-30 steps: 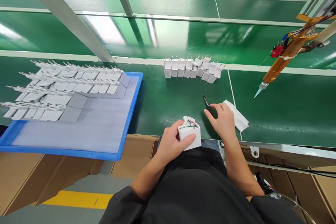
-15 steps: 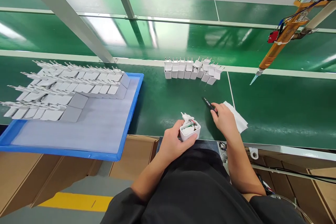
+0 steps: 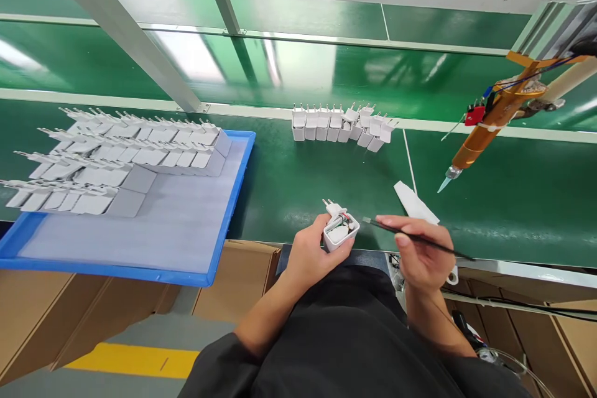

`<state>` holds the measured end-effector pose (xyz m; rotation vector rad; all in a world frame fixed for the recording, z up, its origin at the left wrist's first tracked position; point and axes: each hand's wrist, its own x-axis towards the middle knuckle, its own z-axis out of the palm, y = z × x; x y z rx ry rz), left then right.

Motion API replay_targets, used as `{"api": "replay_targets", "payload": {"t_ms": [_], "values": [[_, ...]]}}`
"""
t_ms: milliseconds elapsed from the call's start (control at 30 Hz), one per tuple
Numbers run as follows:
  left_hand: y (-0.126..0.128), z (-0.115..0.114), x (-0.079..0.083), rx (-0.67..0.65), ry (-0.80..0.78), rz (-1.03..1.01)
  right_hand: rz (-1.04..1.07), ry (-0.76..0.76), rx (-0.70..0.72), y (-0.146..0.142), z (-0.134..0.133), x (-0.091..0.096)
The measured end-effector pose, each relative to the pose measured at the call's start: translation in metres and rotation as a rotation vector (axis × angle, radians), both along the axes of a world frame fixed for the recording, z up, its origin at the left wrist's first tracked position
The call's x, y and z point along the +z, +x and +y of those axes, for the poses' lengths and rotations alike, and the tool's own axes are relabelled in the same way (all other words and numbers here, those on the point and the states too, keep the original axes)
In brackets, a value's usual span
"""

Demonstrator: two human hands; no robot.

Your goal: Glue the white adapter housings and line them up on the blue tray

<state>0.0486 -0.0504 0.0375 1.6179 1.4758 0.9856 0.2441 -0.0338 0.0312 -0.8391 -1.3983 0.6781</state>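
Observation:
My left hand (image 3: 313,253) is closed around an open white charger housing (image 3: 339,237) near the bench's front edge. Inside it, wires and small electronic parts show, and its two-pin plug top leans out at the back. To the right, my right hand (image 3: 424,252) pinches a pair of slim black tweezers (image 3: 422,239). Their blunt, pale end points left at the housing, a small gap apart from it. The thin end sticks out past my fingers to the right. Just beyond that hand lies a folded white paper (image 3: 415,202).
A blue tray (image 3: 236,186) at left carries rows of white chargers (image 3: 153,143). Another row of chargers (image 3: 330,123) stands at the back of the green bench (image 3: 280,180). An orange dispenser (image 3: 480,130) with a pale nozzle hangs at right. Cardboard boxes (image 3: 242,273) are below.
My right hand has lifted the tweezers off the bench and turned them toward the housing. My left hand has shifted slightly right. The orange dispenser has swung down and nearer.

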Motion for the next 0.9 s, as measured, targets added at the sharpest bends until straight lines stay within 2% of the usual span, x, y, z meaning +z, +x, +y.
{"api": "replay_targets", "payload": {"t_ms": [100,267,533,767,900], "values": [[0.002,-0.001,0.002,-0.010,0.030,-0.003,-0.034,0.136,0.067,-0.012,-0.007,-0.006],[0.004,-0.003,0.005,-0.042,0.079,-0.010,-0.078,0.185,0.086,-0.021,-0.009,-0.015],[0.004,-0.004,0.004,-0.056,0.126,0.008,-0.157,0.236,0.063,-0.022,-0.007,-0.006],[0.002,-0.003,0.006,-0.089,0.090,0.040,-0.144,0.143,0.097,-0.021,-0.009,-0.009],[0.001,-0.003,0.004,-0.111,0.110,0.046,-0.150,0.141,0.129,-0.013,-0.007,-0.007]]}}
